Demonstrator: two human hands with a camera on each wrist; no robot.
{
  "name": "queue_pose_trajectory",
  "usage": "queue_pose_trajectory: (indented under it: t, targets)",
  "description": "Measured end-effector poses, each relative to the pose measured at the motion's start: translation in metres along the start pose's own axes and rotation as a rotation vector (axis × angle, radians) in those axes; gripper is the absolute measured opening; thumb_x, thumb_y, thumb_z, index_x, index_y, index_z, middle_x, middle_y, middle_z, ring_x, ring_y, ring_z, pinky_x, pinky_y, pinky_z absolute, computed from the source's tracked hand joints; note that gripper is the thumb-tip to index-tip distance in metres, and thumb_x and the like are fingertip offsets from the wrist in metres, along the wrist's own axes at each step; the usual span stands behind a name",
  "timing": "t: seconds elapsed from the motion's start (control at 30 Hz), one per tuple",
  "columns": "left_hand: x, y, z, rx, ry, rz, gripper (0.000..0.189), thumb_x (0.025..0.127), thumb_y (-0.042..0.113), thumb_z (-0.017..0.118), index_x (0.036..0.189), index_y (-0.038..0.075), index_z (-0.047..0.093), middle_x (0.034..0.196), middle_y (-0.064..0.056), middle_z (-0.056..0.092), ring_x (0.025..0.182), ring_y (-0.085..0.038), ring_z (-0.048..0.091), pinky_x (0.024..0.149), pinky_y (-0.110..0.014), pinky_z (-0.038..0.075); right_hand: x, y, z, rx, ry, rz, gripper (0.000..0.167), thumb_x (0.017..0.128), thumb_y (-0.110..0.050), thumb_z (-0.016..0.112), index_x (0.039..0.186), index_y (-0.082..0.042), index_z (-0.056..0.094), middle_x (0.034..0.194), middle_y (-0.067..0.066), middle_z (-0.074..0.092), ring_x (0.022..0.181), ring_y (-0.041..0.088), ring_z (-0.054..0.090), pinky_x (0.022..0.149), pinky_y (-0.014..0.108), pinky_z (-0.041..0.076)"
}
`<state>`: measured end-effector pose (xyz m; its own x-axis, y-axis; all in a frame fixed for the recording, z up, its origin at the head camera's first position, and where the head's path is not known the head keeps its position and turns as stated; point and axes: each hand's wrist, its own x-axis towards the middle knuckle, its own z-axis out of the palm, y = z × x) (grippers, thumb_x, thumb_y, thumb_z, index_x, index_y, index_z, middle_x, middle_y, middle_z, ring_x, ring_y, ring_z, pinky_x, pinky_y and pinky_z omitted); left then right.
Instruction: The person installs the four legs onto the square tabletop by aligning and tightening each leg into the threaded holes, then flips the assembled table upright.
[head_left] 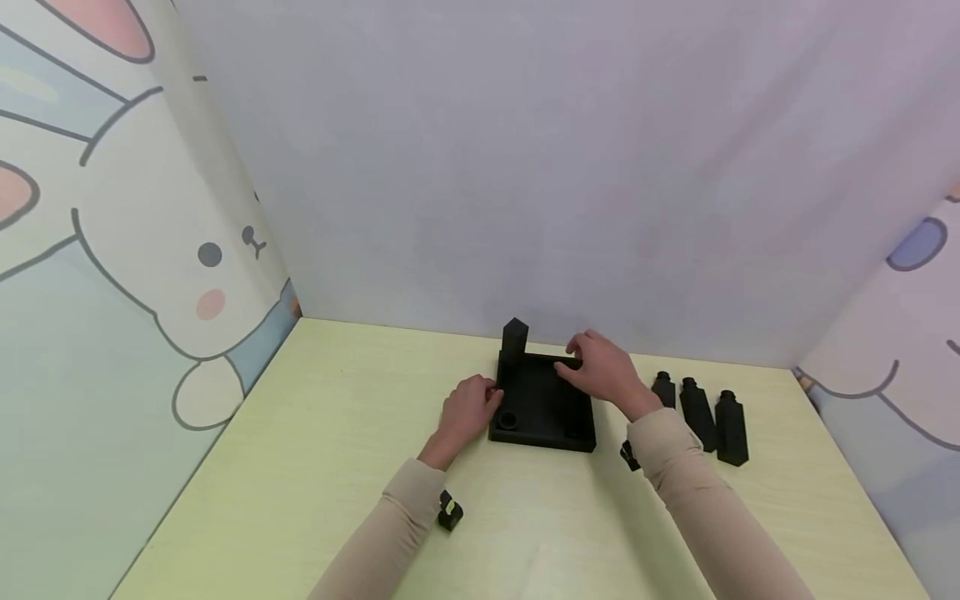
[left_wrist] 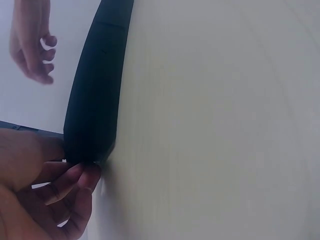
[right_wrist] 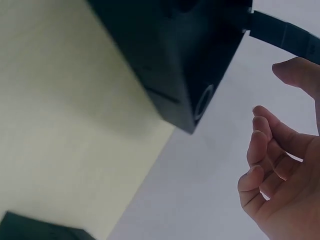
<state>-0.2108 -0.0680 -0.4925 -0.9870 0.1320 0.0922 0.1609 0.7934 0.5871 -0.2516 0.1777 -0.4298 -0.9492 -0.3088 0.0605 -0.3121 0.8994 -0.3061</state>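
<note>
A black square base with a raised rim lies on the table. One black post stands upright at its far left corner, and a round socket shows at its near left corner. My left hand holds the base's left side, its fingertips curled against the edge in the left wrist view. Above the far right corner hovers my right hand, thumb and fingers apart and nothing between them. In the right wrist view its loosely bent fingers are clear of the base, beside a ringed socket.
Three loose black posts with round ends lie to the right, among them the outermost post. A small black piece lies by the left forearm, another small black piece beside the right sleeve. A pale wall rises behind the table.
</note>
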Motion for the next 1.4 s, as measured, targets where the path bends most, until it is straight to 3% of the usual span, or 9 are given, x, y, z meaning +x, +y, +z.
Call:
queue_pose_trajectory:
  t: [0.47, 0.7, 0.87, 0.97, 1.1, 1.4]
  targets:
    - [-0.001, 0.000, 0.001, -0.001, 0.000, -0.002, 0.021, 0.100, 0.022, 0.064, 0.093, 0.006, 0.074, 0.073, -0.003, 0.062, 0.059, -0.011, 0.048, 0.050, -0.025, 0.036, -0.028, 0.027, 0.020, -0.011, -0.005, 0.092, 0.045, 0.096, -0.041, 0.066, 0.113, 0.000, 0.068, 0.104, 0.015, 0.065, 0.080, 0.024, 0.063, 0.068, 0.043, 0.054]
    - [0.000, 0.000, 0.001, 0.003, 0.006, 0.000, 0.021, 0.100, 0.022, 0.064, 0.097, 0.004, 0.075, 0.076, -0.005, 0.065, 0.060, -0.011, 0.050, 0.050, -0.024, 0.037, -0.032, 0.032, 0.031, -0.008, -0.030, 0.126, 0.041, 0.096, -0.037, 0.067, 0.113, -0.001, 0.070, 0.106, 0.016, 0.069, 0.082, 0.025, 0.067, 0.069, 0.043, 0.056]
    - [-0.001, 0.000, 0.000, -0.017, -0.004, 0.001, 0.022, 0.100, 0.022, 0.064, 0.102, 0.004, 0.076, 0.079, -0.005, 0.067, 0.062, -0.011, 0.053, 0.052, -0.025, 0.040, -0.033, 0.034, 0.035, -0.013, -0.051, 0.117, 0.027, 0.095, -0.031, 0.068, 0.094, -0.004, 0.067, 0.083, 0.009, 0.064, 0.062, 0.018, 0.055, 0.054, 0.034, 0.042]
    - [-0.001, 0.001, -0.002, -0.039, -0.006, 0.000, 0.024, 0.100, 0.022, 0.064, 0.108, 0.003, 0.076, 0.084, -0.007, 0.070, 0.066, -0.012, 0.056, 0.055, -0.025, 0.044, -0.034, 0.034, 0.036, -0.003, -0.049, 0.108, 0.025, 0.096, -0.029, 0.067, 0.083, -0.008, 0.060, 0.071, 0.004, 0.054, 0.055, 0.016, 0.045, 0.051, 0.031, 0.032]
    - [-0.003, 0.001, -0.005, -0.062, -0.001, 0.000, 0.026, 0.100, 0.021, 0.065, 0.113, 0.002, 0.075, 0.088, -0.008, 0.072, 0.069, -0.012, 0.059, 0.058, -0.026, 0.047, -0.033, 0.034, 0.037, -0.003, -0.038, 0.102, 0.024, 0.095, -0.029, 0.067, 0.083, -0.008, 0.059, 0.072, 0.004, 0.055, 0.056, 0.017, 0.045, 0.052, 0.031, 0.032]
    - [-0.001, 0.001, -0.003, -0.080, -0.008, 0.003, 0.023, 0.100, 0.021, 0.064, 0.106, 0.003, 0.075, 0.081, -0.006, 0.068, 0.064, -0.011, 0.053, 0.055, -0.024, 0.041, -0.034, 0.034, 0.039, -0.010, -0.041, 0.121, 0.024, 0.094, -0.029, 0.068, 0.087, -0.008, 0.061, 0.075, 0.005, 0.059, 0.057, 0.018, 0.048, 0.053, 0.032, 0.033]
